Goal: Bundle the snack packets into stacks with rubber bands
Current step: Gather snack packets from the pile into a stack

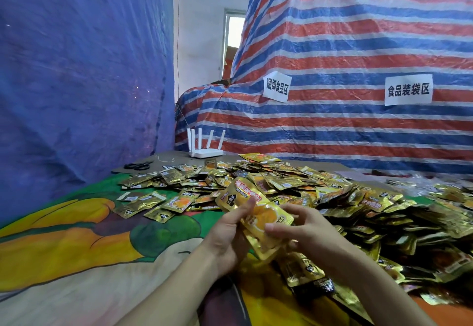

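Observation:
A small stack of gold snack packets [258, 213] with orange print is held between both hands above the printed cloth. My left hand [227, 233] grips the stack's left edge, thumb on top. My right hand [304, 231] pinches the right side with fingers spread over the top packet. A big heap of loose gold packets [345, 197] spreads behind and to the right of my hands. No rubber band can be made out.
A colourful printed cloth [76, 236] covers the work surface. Black scissors [138, 165] and a white router [206, 150] sit at the far edge. A striped tarp [358, 56] with paper signs rises behind; a blue tarp [76, 69] hangs at left.

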`<state>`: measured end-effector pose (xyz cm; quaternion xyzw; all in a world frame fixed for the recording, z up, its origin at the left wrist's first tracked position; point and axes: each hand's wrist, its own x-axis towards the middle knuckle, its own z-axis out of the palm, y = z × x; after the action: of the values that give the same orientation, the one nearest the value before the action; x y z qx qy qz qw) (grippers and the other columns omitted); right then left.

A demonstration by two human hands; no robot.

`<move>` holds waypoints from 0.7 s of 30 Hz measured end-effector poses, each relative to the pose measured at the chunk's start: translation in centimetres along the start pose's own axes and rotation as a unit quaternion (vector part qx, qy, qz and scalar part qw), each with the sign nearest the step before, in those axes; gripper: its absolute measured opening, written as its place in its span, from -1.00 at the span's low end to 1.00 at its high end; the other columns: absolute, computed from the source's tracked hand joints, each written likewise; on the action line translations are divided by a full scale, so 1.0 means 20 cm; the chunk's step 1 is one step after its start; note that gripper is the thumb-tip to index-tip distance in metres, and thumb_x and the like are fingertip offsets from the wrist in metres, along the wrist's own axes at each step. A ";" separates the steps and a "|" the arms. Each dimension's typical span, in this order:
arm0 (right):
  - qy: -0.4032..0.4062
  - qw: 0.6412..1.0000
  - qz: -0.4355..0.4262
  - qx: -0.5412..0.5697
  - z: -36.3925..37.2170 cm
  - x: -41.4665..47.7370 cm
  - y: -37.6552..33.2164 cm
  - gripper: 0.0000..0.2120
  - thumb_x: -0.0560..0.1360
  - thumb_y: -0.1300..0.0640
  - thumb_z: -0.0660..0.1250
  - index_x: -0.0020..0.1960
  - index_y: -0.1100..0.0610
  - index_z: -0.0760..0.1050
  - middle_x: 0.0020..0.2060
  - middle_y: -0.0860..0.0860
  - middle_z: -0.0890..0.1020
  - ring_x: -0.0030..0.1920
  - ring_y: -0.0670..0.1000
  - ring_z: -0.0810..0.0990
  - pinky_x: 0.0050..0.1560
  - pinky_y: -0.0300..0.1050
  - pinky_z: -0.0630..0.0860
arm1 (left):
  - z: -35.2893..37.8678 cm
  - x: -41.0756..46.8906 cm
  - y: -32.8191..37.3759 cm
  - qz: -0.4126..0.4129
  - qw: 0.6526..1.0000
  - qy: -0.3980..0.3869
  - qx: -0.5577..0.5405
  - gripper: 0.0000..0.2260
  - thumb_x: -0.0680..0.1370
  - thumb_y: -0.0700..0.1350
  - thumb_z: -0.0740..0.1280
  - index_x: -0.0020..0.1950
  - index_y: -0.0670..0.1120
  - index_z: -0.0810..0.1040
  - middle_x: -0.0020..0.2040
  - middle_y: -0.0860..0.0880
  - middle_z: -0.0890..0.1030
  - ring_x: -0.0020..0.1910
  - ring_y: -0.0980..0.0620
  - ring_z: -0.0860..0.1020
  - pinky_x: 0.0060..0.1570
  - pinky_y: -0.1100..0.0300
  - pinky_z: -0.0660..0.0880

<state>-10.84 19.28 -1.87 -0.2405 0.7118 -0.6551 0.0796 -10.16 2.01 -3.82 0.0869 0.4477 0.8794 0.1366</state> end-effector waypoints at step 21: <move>0.360 0.753 0.043 -0.549 -0.08 -0.01 0.04 -0.76 0.53 -0.05 0.33 0.13 -0.03 0.66 0.12 0.04 0.58 0.18 0.11 0.45 0.14 0.00 0.39 | -0.03 0.07 -0.04 0.137 0.949 0.180 0.221 -0.91 0.55 -0.15 0.36 -0.06 -0.15 0.62 -0.26 -0.03 0.59 -0.39 0.05 0.51 -0.33 0.22 0.38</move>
<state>-11.57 20.82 -2.57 0.0417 0.9346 -0.1851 -0.3008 -11.45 2.51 -4.83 0.0154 0.6316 0.7699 -0.0903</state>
